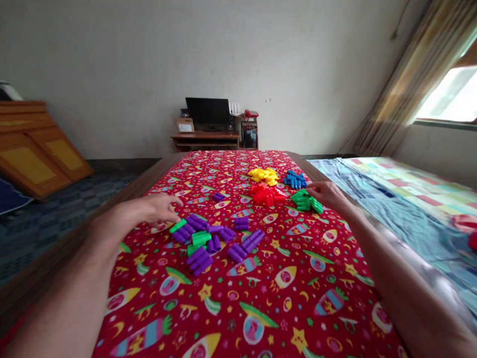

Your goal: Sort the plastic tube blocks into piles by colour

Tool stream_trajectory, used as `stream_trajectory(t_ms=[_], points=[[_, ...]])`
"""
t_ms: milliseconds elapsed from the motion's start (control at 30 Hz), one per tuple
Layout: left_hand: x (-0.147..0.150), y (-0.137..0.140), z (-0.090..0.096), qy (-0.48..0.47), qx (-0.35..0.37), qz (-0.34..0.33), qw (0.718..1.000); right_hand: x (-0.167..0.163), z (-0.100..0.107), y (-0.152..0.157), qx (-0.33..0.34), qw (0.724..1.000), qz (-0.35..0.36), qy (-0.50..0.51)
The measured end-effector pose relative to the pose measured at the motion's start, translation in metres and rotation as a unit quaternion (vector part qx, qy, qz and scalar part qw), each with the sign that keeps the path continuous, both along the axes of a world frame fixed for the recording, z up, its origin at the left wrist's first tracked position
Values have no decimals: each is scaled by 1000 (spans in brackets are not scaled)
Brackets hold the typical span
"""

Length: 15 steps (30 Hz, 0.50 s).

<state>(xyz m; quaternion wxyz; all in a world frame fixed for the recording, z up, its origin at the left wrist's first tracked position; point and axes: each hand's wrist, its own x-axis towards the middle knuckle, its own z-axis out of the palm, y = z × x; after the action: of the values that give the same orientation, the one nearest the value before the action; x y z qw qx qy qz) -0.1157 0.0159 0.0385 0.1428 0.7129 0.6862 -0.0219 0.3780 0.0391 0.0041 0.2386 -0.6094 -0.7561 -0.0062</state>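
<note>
My left hand (161,208) hovers at the left end of a loose group of purple plastic tube-shaped blocks (199,261). Its fingers are curved and apart, with nothing visible between them. Just below its fingertips lies a green block (178,226), and another green block (201,238) rests among the purple ones. On the right, my right hand (328,194) is at the edge of a pile of green blocks (303,200). Its fingers are drawn together, and whatever they may hold is hidden.
Beyond the green pile lie piles of red blocks (266,195), yellow blocks (264,175) and blue blocks (295,179). A small purple piece (218,197) lies apart. A patterned red cloth (261,308) covers the table. A bed (346,194) stands to the right, a monitor (207,113) at the far wall.
</note>
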Motion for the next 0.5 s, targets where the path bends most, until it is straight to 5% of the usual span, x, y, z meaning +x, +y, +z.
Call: stream_trajectory(t_ms=[133, 267, 367, 500], points=[[21, 0, -11, 27, -95, 3, 995, -11, 9, -6, 43, 999, 8, 3], [29, 9, -18, 27, -21, -57, 998, -27, 15, -13, 56, 997, 50, 3], [38, 13, -15, -86, 75, -76, 990, -47, 19, -23, 48, 994, 103, -2], [72, 6, -12, -326, 122, -67, 935, -84, 23, -40, 55, 979, 193, 25]])
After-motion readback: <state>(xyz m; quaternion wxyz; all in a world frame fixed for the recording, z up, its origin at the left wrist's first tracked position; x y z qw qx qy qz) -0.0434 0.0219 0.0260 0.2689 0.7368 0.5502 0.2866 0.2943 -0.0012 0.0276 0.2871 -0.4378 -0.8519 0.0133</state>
